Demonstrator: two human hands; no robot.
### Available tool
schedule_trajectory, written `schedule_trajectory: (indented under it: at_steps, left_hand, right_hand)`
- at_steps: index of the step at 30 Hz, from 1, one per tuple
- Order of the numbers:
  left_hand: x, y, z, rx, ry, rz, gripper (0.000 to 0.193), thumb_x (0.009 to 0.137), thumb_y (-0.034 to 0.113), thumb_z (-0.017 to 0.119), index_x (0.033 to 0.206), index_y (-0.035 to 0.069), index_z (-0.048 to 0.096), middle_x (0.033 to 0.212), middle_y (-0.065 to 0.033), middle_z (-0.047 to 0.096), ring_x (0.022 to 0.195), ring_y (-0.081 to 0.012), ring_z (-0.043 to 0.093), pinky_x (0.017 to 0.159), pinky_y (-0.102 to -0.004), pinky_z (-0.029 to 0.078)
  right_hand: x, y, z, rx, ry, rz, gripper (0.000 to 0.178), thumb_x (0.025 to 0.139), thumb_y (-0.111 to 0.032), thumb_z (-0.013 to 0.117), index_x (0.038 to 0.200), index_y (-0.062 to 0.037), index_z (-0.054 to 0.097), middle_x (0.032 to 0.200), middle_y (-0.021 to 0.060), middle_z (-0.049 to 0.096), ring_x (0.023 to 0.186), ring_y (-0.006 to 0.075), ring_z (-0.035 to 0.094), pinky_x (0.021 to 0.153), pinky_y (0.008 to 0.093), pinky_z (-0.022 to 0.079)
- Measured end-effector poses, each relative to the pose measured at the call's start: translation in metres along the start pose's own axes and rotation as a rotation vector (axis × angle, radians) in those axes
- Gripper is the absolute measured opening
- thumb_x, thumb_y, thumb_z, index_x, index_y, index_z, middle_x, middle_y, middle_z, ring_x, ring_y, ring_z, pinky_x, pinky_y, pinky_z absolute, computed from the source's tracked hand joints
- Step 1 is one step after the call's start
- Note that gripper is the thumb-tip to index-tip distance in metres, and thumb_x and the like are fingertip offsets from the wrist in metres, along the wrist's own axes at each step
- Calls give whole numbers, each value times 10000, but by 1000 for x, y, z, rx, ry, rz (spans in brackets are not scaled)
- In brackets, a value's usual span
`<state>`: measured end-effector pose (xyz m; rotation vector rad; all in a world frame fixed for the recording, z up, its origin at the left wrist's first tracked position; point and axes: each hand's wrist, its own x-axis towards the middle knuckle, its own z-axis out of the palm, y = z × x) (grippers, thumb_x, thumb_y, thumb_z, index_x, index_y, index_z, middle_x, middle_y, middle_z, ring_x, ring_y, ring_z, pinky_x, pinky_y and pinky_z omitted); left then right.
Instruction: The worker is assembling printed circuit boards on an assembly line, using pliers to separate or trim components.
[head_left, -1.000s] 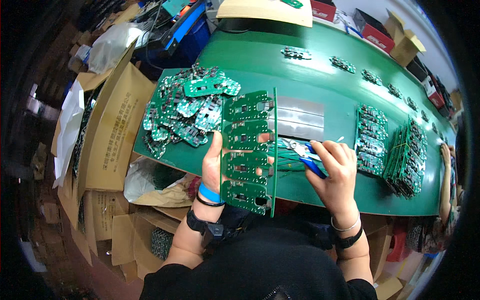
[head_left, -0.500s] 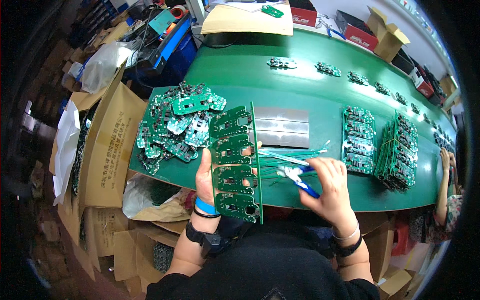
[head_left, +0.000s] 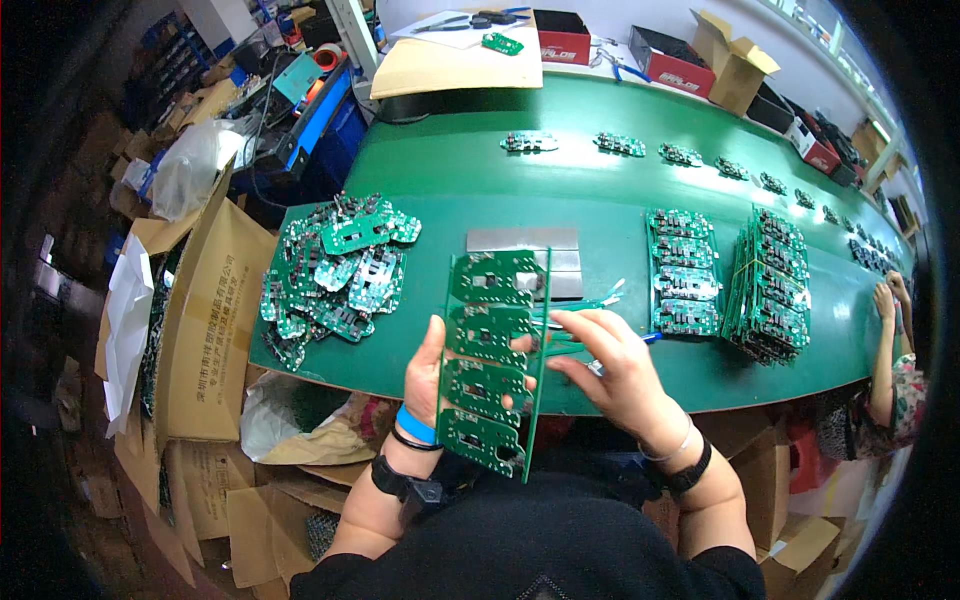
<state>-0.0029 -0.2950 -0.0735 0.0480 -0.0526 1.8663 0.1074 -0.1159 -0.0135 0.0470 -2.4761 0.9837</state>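
My left hand point(head_left: 428, 372) grips a long green circuit board panel point(head_left: 492, 350) from its left edge, holding it upright over the near edge of the green table point(head_left: 600, 170). My right hand point(head_left: 618, 372) is at the panel's right edge, fingers touching it, with a blue-handled tool point(head_left: 648, 339) under the hand. Thin green strips point(head_left: 590, 300) lie on the table just behind the panel.
A heap of loose green boards point(head_left: 335, 275) lies at the left. Grey plates point(head_left: 522, 240) sit behind the panel. Stacked panels point(head_left: 683, 272) and a taller stack point(head_left: 772, 285) stand at the right. Small boards point(head_left: 620, 144) line the far side. Cardboard boxes point(head_left: 205, 330) stand left. Another person's arm point(head_left: 888, 340) is at far right.
The panel has been lifted and turned more upright toward me. My right hand has moved from the strips on the table to the panel's right edge.
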Motion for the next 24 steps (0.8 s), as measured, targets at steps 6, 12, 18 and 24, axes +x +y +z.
schedule_trajectory:
  at_steps: [6,12,18,24]
  left_hand:
    - [-8,12,17,-97,-84,-44,735,901,585,243,1403,53,177,1345,-296,318,1097,-510,457,809,-537,498]
    - [6,85,95,1339,349,213,554,751,52,545,1273,-24,377,1220,-193,494,995,-310,585,856,-401,493]
    - [95,105,115,2631,152,347,296,696,69,655,982,71,583,869,-153,632,832,-291,627,714,-355,488]
    - [128,98,74,2733,67,228,268,677,131,676,943,122,642,807,-141,643,789,-337,616,707,-404,490]
  right_hand:
    - [29,2,0,107,-239,2,43,742,-29,611,773,-38,583,710,126,559,698,314,564,635,380,459]
    - [48,18,-6,-136,-361,-29,87,689,-12,641,774,-15,662,719,126,604,698,300,602,644,361,487]
    - [45,19,26,-168,-576,113,73,695,-81,646,715,-22,608,688,151,602,704,333,607,655,387,486]
    - [43,38,39,-345,-629,-116,93,653,-107,646,741,-78,651,876,160,626,913,315,597,736,312,484]
